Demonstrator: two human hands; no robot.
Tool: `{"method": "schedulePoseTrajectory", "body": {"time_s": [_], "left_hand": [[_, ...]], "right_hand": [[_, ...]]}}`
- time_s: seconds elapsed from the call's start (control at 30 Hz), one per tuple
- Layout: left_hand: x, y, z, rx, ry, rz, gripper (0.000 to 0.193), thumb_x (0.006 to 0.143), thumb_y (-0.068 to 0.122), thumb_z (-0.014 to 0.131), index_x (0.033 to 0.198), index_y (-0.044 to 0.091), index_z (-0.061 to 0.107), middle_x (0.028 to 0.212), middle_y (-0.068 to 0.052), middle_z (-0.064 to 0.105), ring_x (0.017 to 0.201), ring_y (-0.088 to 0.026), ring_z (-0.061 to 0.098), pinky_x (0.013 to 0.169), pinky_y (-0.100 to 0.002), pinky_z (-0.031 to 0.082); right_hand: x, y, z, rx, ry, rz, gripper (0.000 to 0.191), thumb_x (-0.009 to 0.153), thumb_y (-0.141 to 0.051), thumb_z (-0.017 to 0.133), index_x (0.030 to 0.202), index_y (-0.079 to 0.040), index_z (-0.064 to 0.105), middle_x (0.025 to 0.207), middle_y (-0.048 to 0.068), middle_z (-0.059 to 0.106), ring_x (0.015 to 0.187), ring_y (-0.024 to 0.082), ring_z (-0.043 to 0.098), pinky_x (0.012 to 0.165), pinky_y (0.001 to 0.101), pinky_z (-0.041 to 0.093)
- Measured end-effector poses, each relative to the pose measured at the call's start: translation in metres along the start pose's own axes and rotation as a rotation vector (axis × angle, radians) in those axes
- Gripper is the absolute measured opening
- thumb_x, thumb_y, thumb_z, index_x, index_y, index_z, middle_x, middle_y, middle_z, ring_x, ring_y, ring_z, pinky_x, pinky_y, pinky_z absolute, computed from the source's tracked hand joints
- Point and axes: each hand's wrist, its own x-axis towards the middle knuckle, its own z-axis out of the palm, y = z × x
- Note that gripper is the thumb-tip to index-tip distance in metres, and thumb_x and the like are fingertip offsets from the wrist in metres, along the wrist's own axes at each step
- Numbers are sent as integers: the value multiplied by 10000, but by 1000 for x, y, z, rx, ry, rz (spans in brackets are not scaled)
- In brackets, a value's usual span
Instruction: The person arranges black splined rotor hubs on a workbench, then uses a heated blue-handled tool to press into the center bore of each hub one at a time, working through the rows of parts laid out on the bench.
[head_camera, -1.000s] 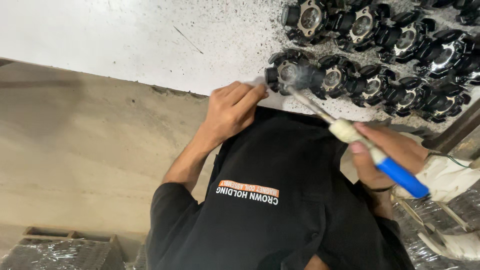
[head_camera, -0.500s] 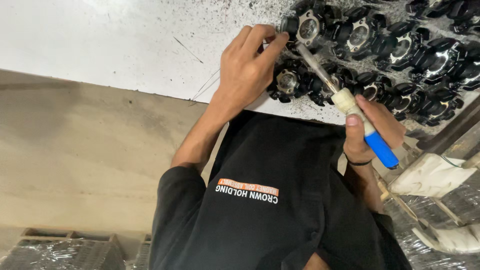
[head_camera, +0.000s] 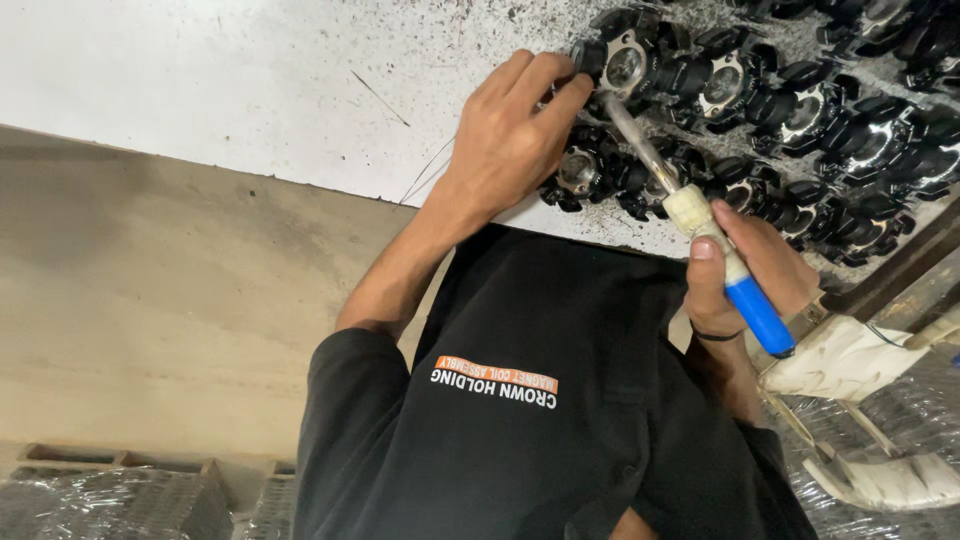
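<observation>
The left hand (head_camera: 510, 140) rests on a black round part with a metal centre (head_camera: 622, 62), at the near end of the upper row of such parts on the white table (head_camera: 200, 80). Its fingers (head_camera: 545, 75) are curled and pinch the side of this part. The right hand (head_camera: 745, 270) holds a soldering iron (head_camera: 700, 225) with a cream collar and a blue handle; its fingers are closed around the handle, with the thumb pressed on the cream part. The metal shaft of the iron points up and to the left, and its tip ends just beside the held part, under the left fingers, so I cannot tell if it touches.

Many similar black parts (head_camera: 800, 110) lie in two rough rows along the right part of the table, touching each other. The table is speckled with dark spots near them. No container is visible; the parts lie directly on the table. To the right of the right hand there are white holders (head_camera: 850, 360) and something wrapped in clear plastic (head_camera: 900, 410).

Compared with one second ago, the left hand has moved from a part in the lower row to the one in the upper row, and the iron has followed it. The smoke seen then at the tip is gone.
</observation>
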Motion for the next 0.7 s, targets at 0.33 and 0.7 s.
{"method": "schedulePoseTrajectory", "body": {"time_s": [0.33,0.7], "left_hand": [[-4,1,10,-73,-45,-40,324,859,0,779,1164,16,670,1134,-97,595,1000,-282,632,824,-397,565],[20,16,-92,55,398,-18,176,953,-92,656,1085,21,684,872,-59,710,677,-169,694,578,-291,487]], "right_hand": [[62,-58,-4,-139,-164,-287,281,945,-36,786,1135,132,667,846,240,699,731,336,733,651,367,591],[47,22,-5,341,218,-185,227,977,-95,656,1097,98,645,943,272,725,758,332,775,592,381,669]]}}
